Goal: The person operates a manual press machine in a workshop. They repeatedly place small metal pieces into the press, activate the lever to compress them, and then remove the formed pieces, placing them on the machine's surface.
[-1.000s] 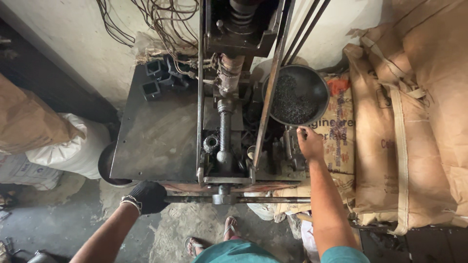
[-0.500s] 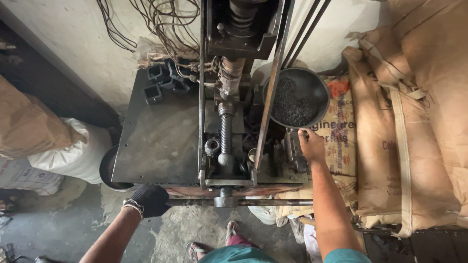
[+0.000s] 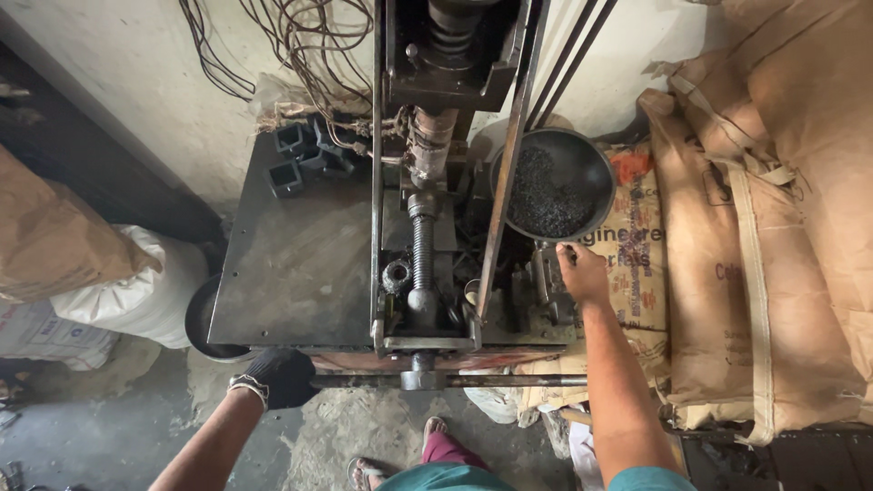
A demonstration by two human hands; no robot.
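Round dark metal pan (image 3: 555, 186) sits at the right side of the press machine (image 3: 427, 182), just past its slanted frame bar, holding a heap of black granules (image 3: 544, 195) that fills mostly the left and middle of the pan; right part of the pan floor bare. Small square black open-topped moulds (image 3: 296, 159) clustered at the far left corner of the steel machine table (image 3: 291, 264), look empty. Dark round basin (image 3: 205, 323) half hidden under the table's left near corner, contents cannot tell. Tan sacks (image 3: 773, 227) stacked along the right, closed; white sack (image 3: 136, 286) and brown paper sack (image 3: 55, 236) on the left floor, closed. Right hand (image 3: 582, 271), bare, arm stretched forward from lower right, hand just below the pan's near rim, fingers curled together around something thin at the rim edge, possibly a handle, exact grip cannot tell. Left hand (image 3: 282, 377) wears a black glove, arm comes up from lower left, fist wrapped tight around the left end of the horizontal metal bar (image 3: 455, 380) running along the table's near edge. Vertical screw shaft (image 3: 421, 259) of the press stands at the centre between the two hands. Tangle of wires (image 3: 291, 45) hangs on the wall behind the table's far edge. Person's feet in sandals (image 3: 400, 459) on the concrete floor below the bar
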